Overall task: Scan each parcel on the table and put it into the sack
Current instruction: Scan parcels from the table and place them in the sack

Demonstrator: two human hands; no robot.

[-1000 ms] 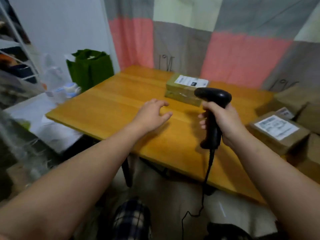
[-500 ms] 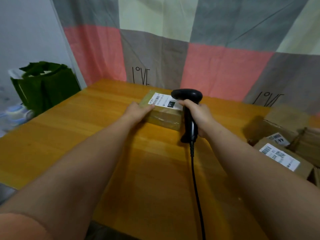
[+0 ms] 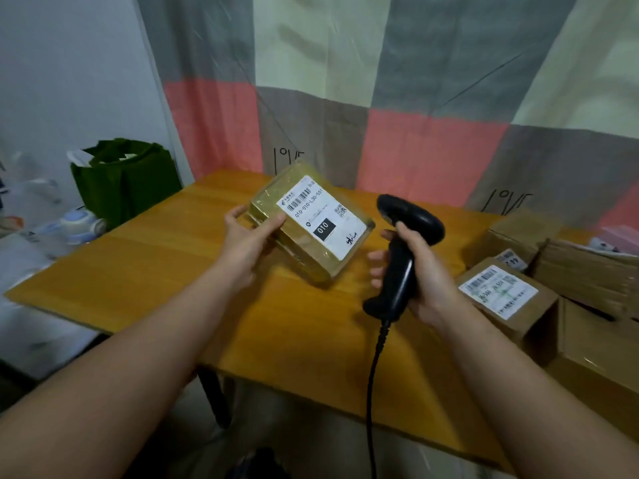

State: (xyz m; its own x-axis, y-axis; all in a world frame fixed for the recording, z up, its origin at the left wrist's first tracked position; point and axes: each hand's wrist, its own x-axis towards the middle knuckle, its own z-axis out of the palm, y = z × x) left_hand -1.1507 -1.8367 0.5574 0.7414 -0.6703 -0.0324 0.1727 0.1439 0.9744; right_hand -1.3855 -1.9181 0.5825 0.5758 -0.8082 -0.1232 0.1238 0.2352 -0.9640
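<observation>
- Head view: the left hand [image 3: 247, 243] gripped the near left end of a tape-wrapped parcel [image 3: 304, 250]. Its thumb was curled over the top face and its fingers were wrapped behind the end.
- The parcel was tilted, with its far end raised, over the middle of the wooden worktop [image 3: 155, 274]. Whether its low near corner touched the wood could not be told.
- A white label [image 3: 321, 217] with a barcode and the printed number 010 faced up toward the camera.
- The right hand [image 3: 420, 271] was closed round the handle of a black scanner [image 3: 404, 250], with the fingers curled across the front of the grip.
- The scanner's head sat just beside the parcel's right edge without touching it.
- A black cable [image 3: 375, 375] hung from the base of the handle, down past the near edge of the worktop.
- A green sack [image 3: 124, 181] stood off the far left corner of the worktop, open at the top and well apart from the parcel.
- Cardboard boxes [image 3: 525, 312] were piled at the right end of the worktop. The nearest one lay label up, just beside the right wrist.
- A patchwork cloth [image 3: 415, 98] of grey, pink and cream squares hung behind the worktop.
</observation>
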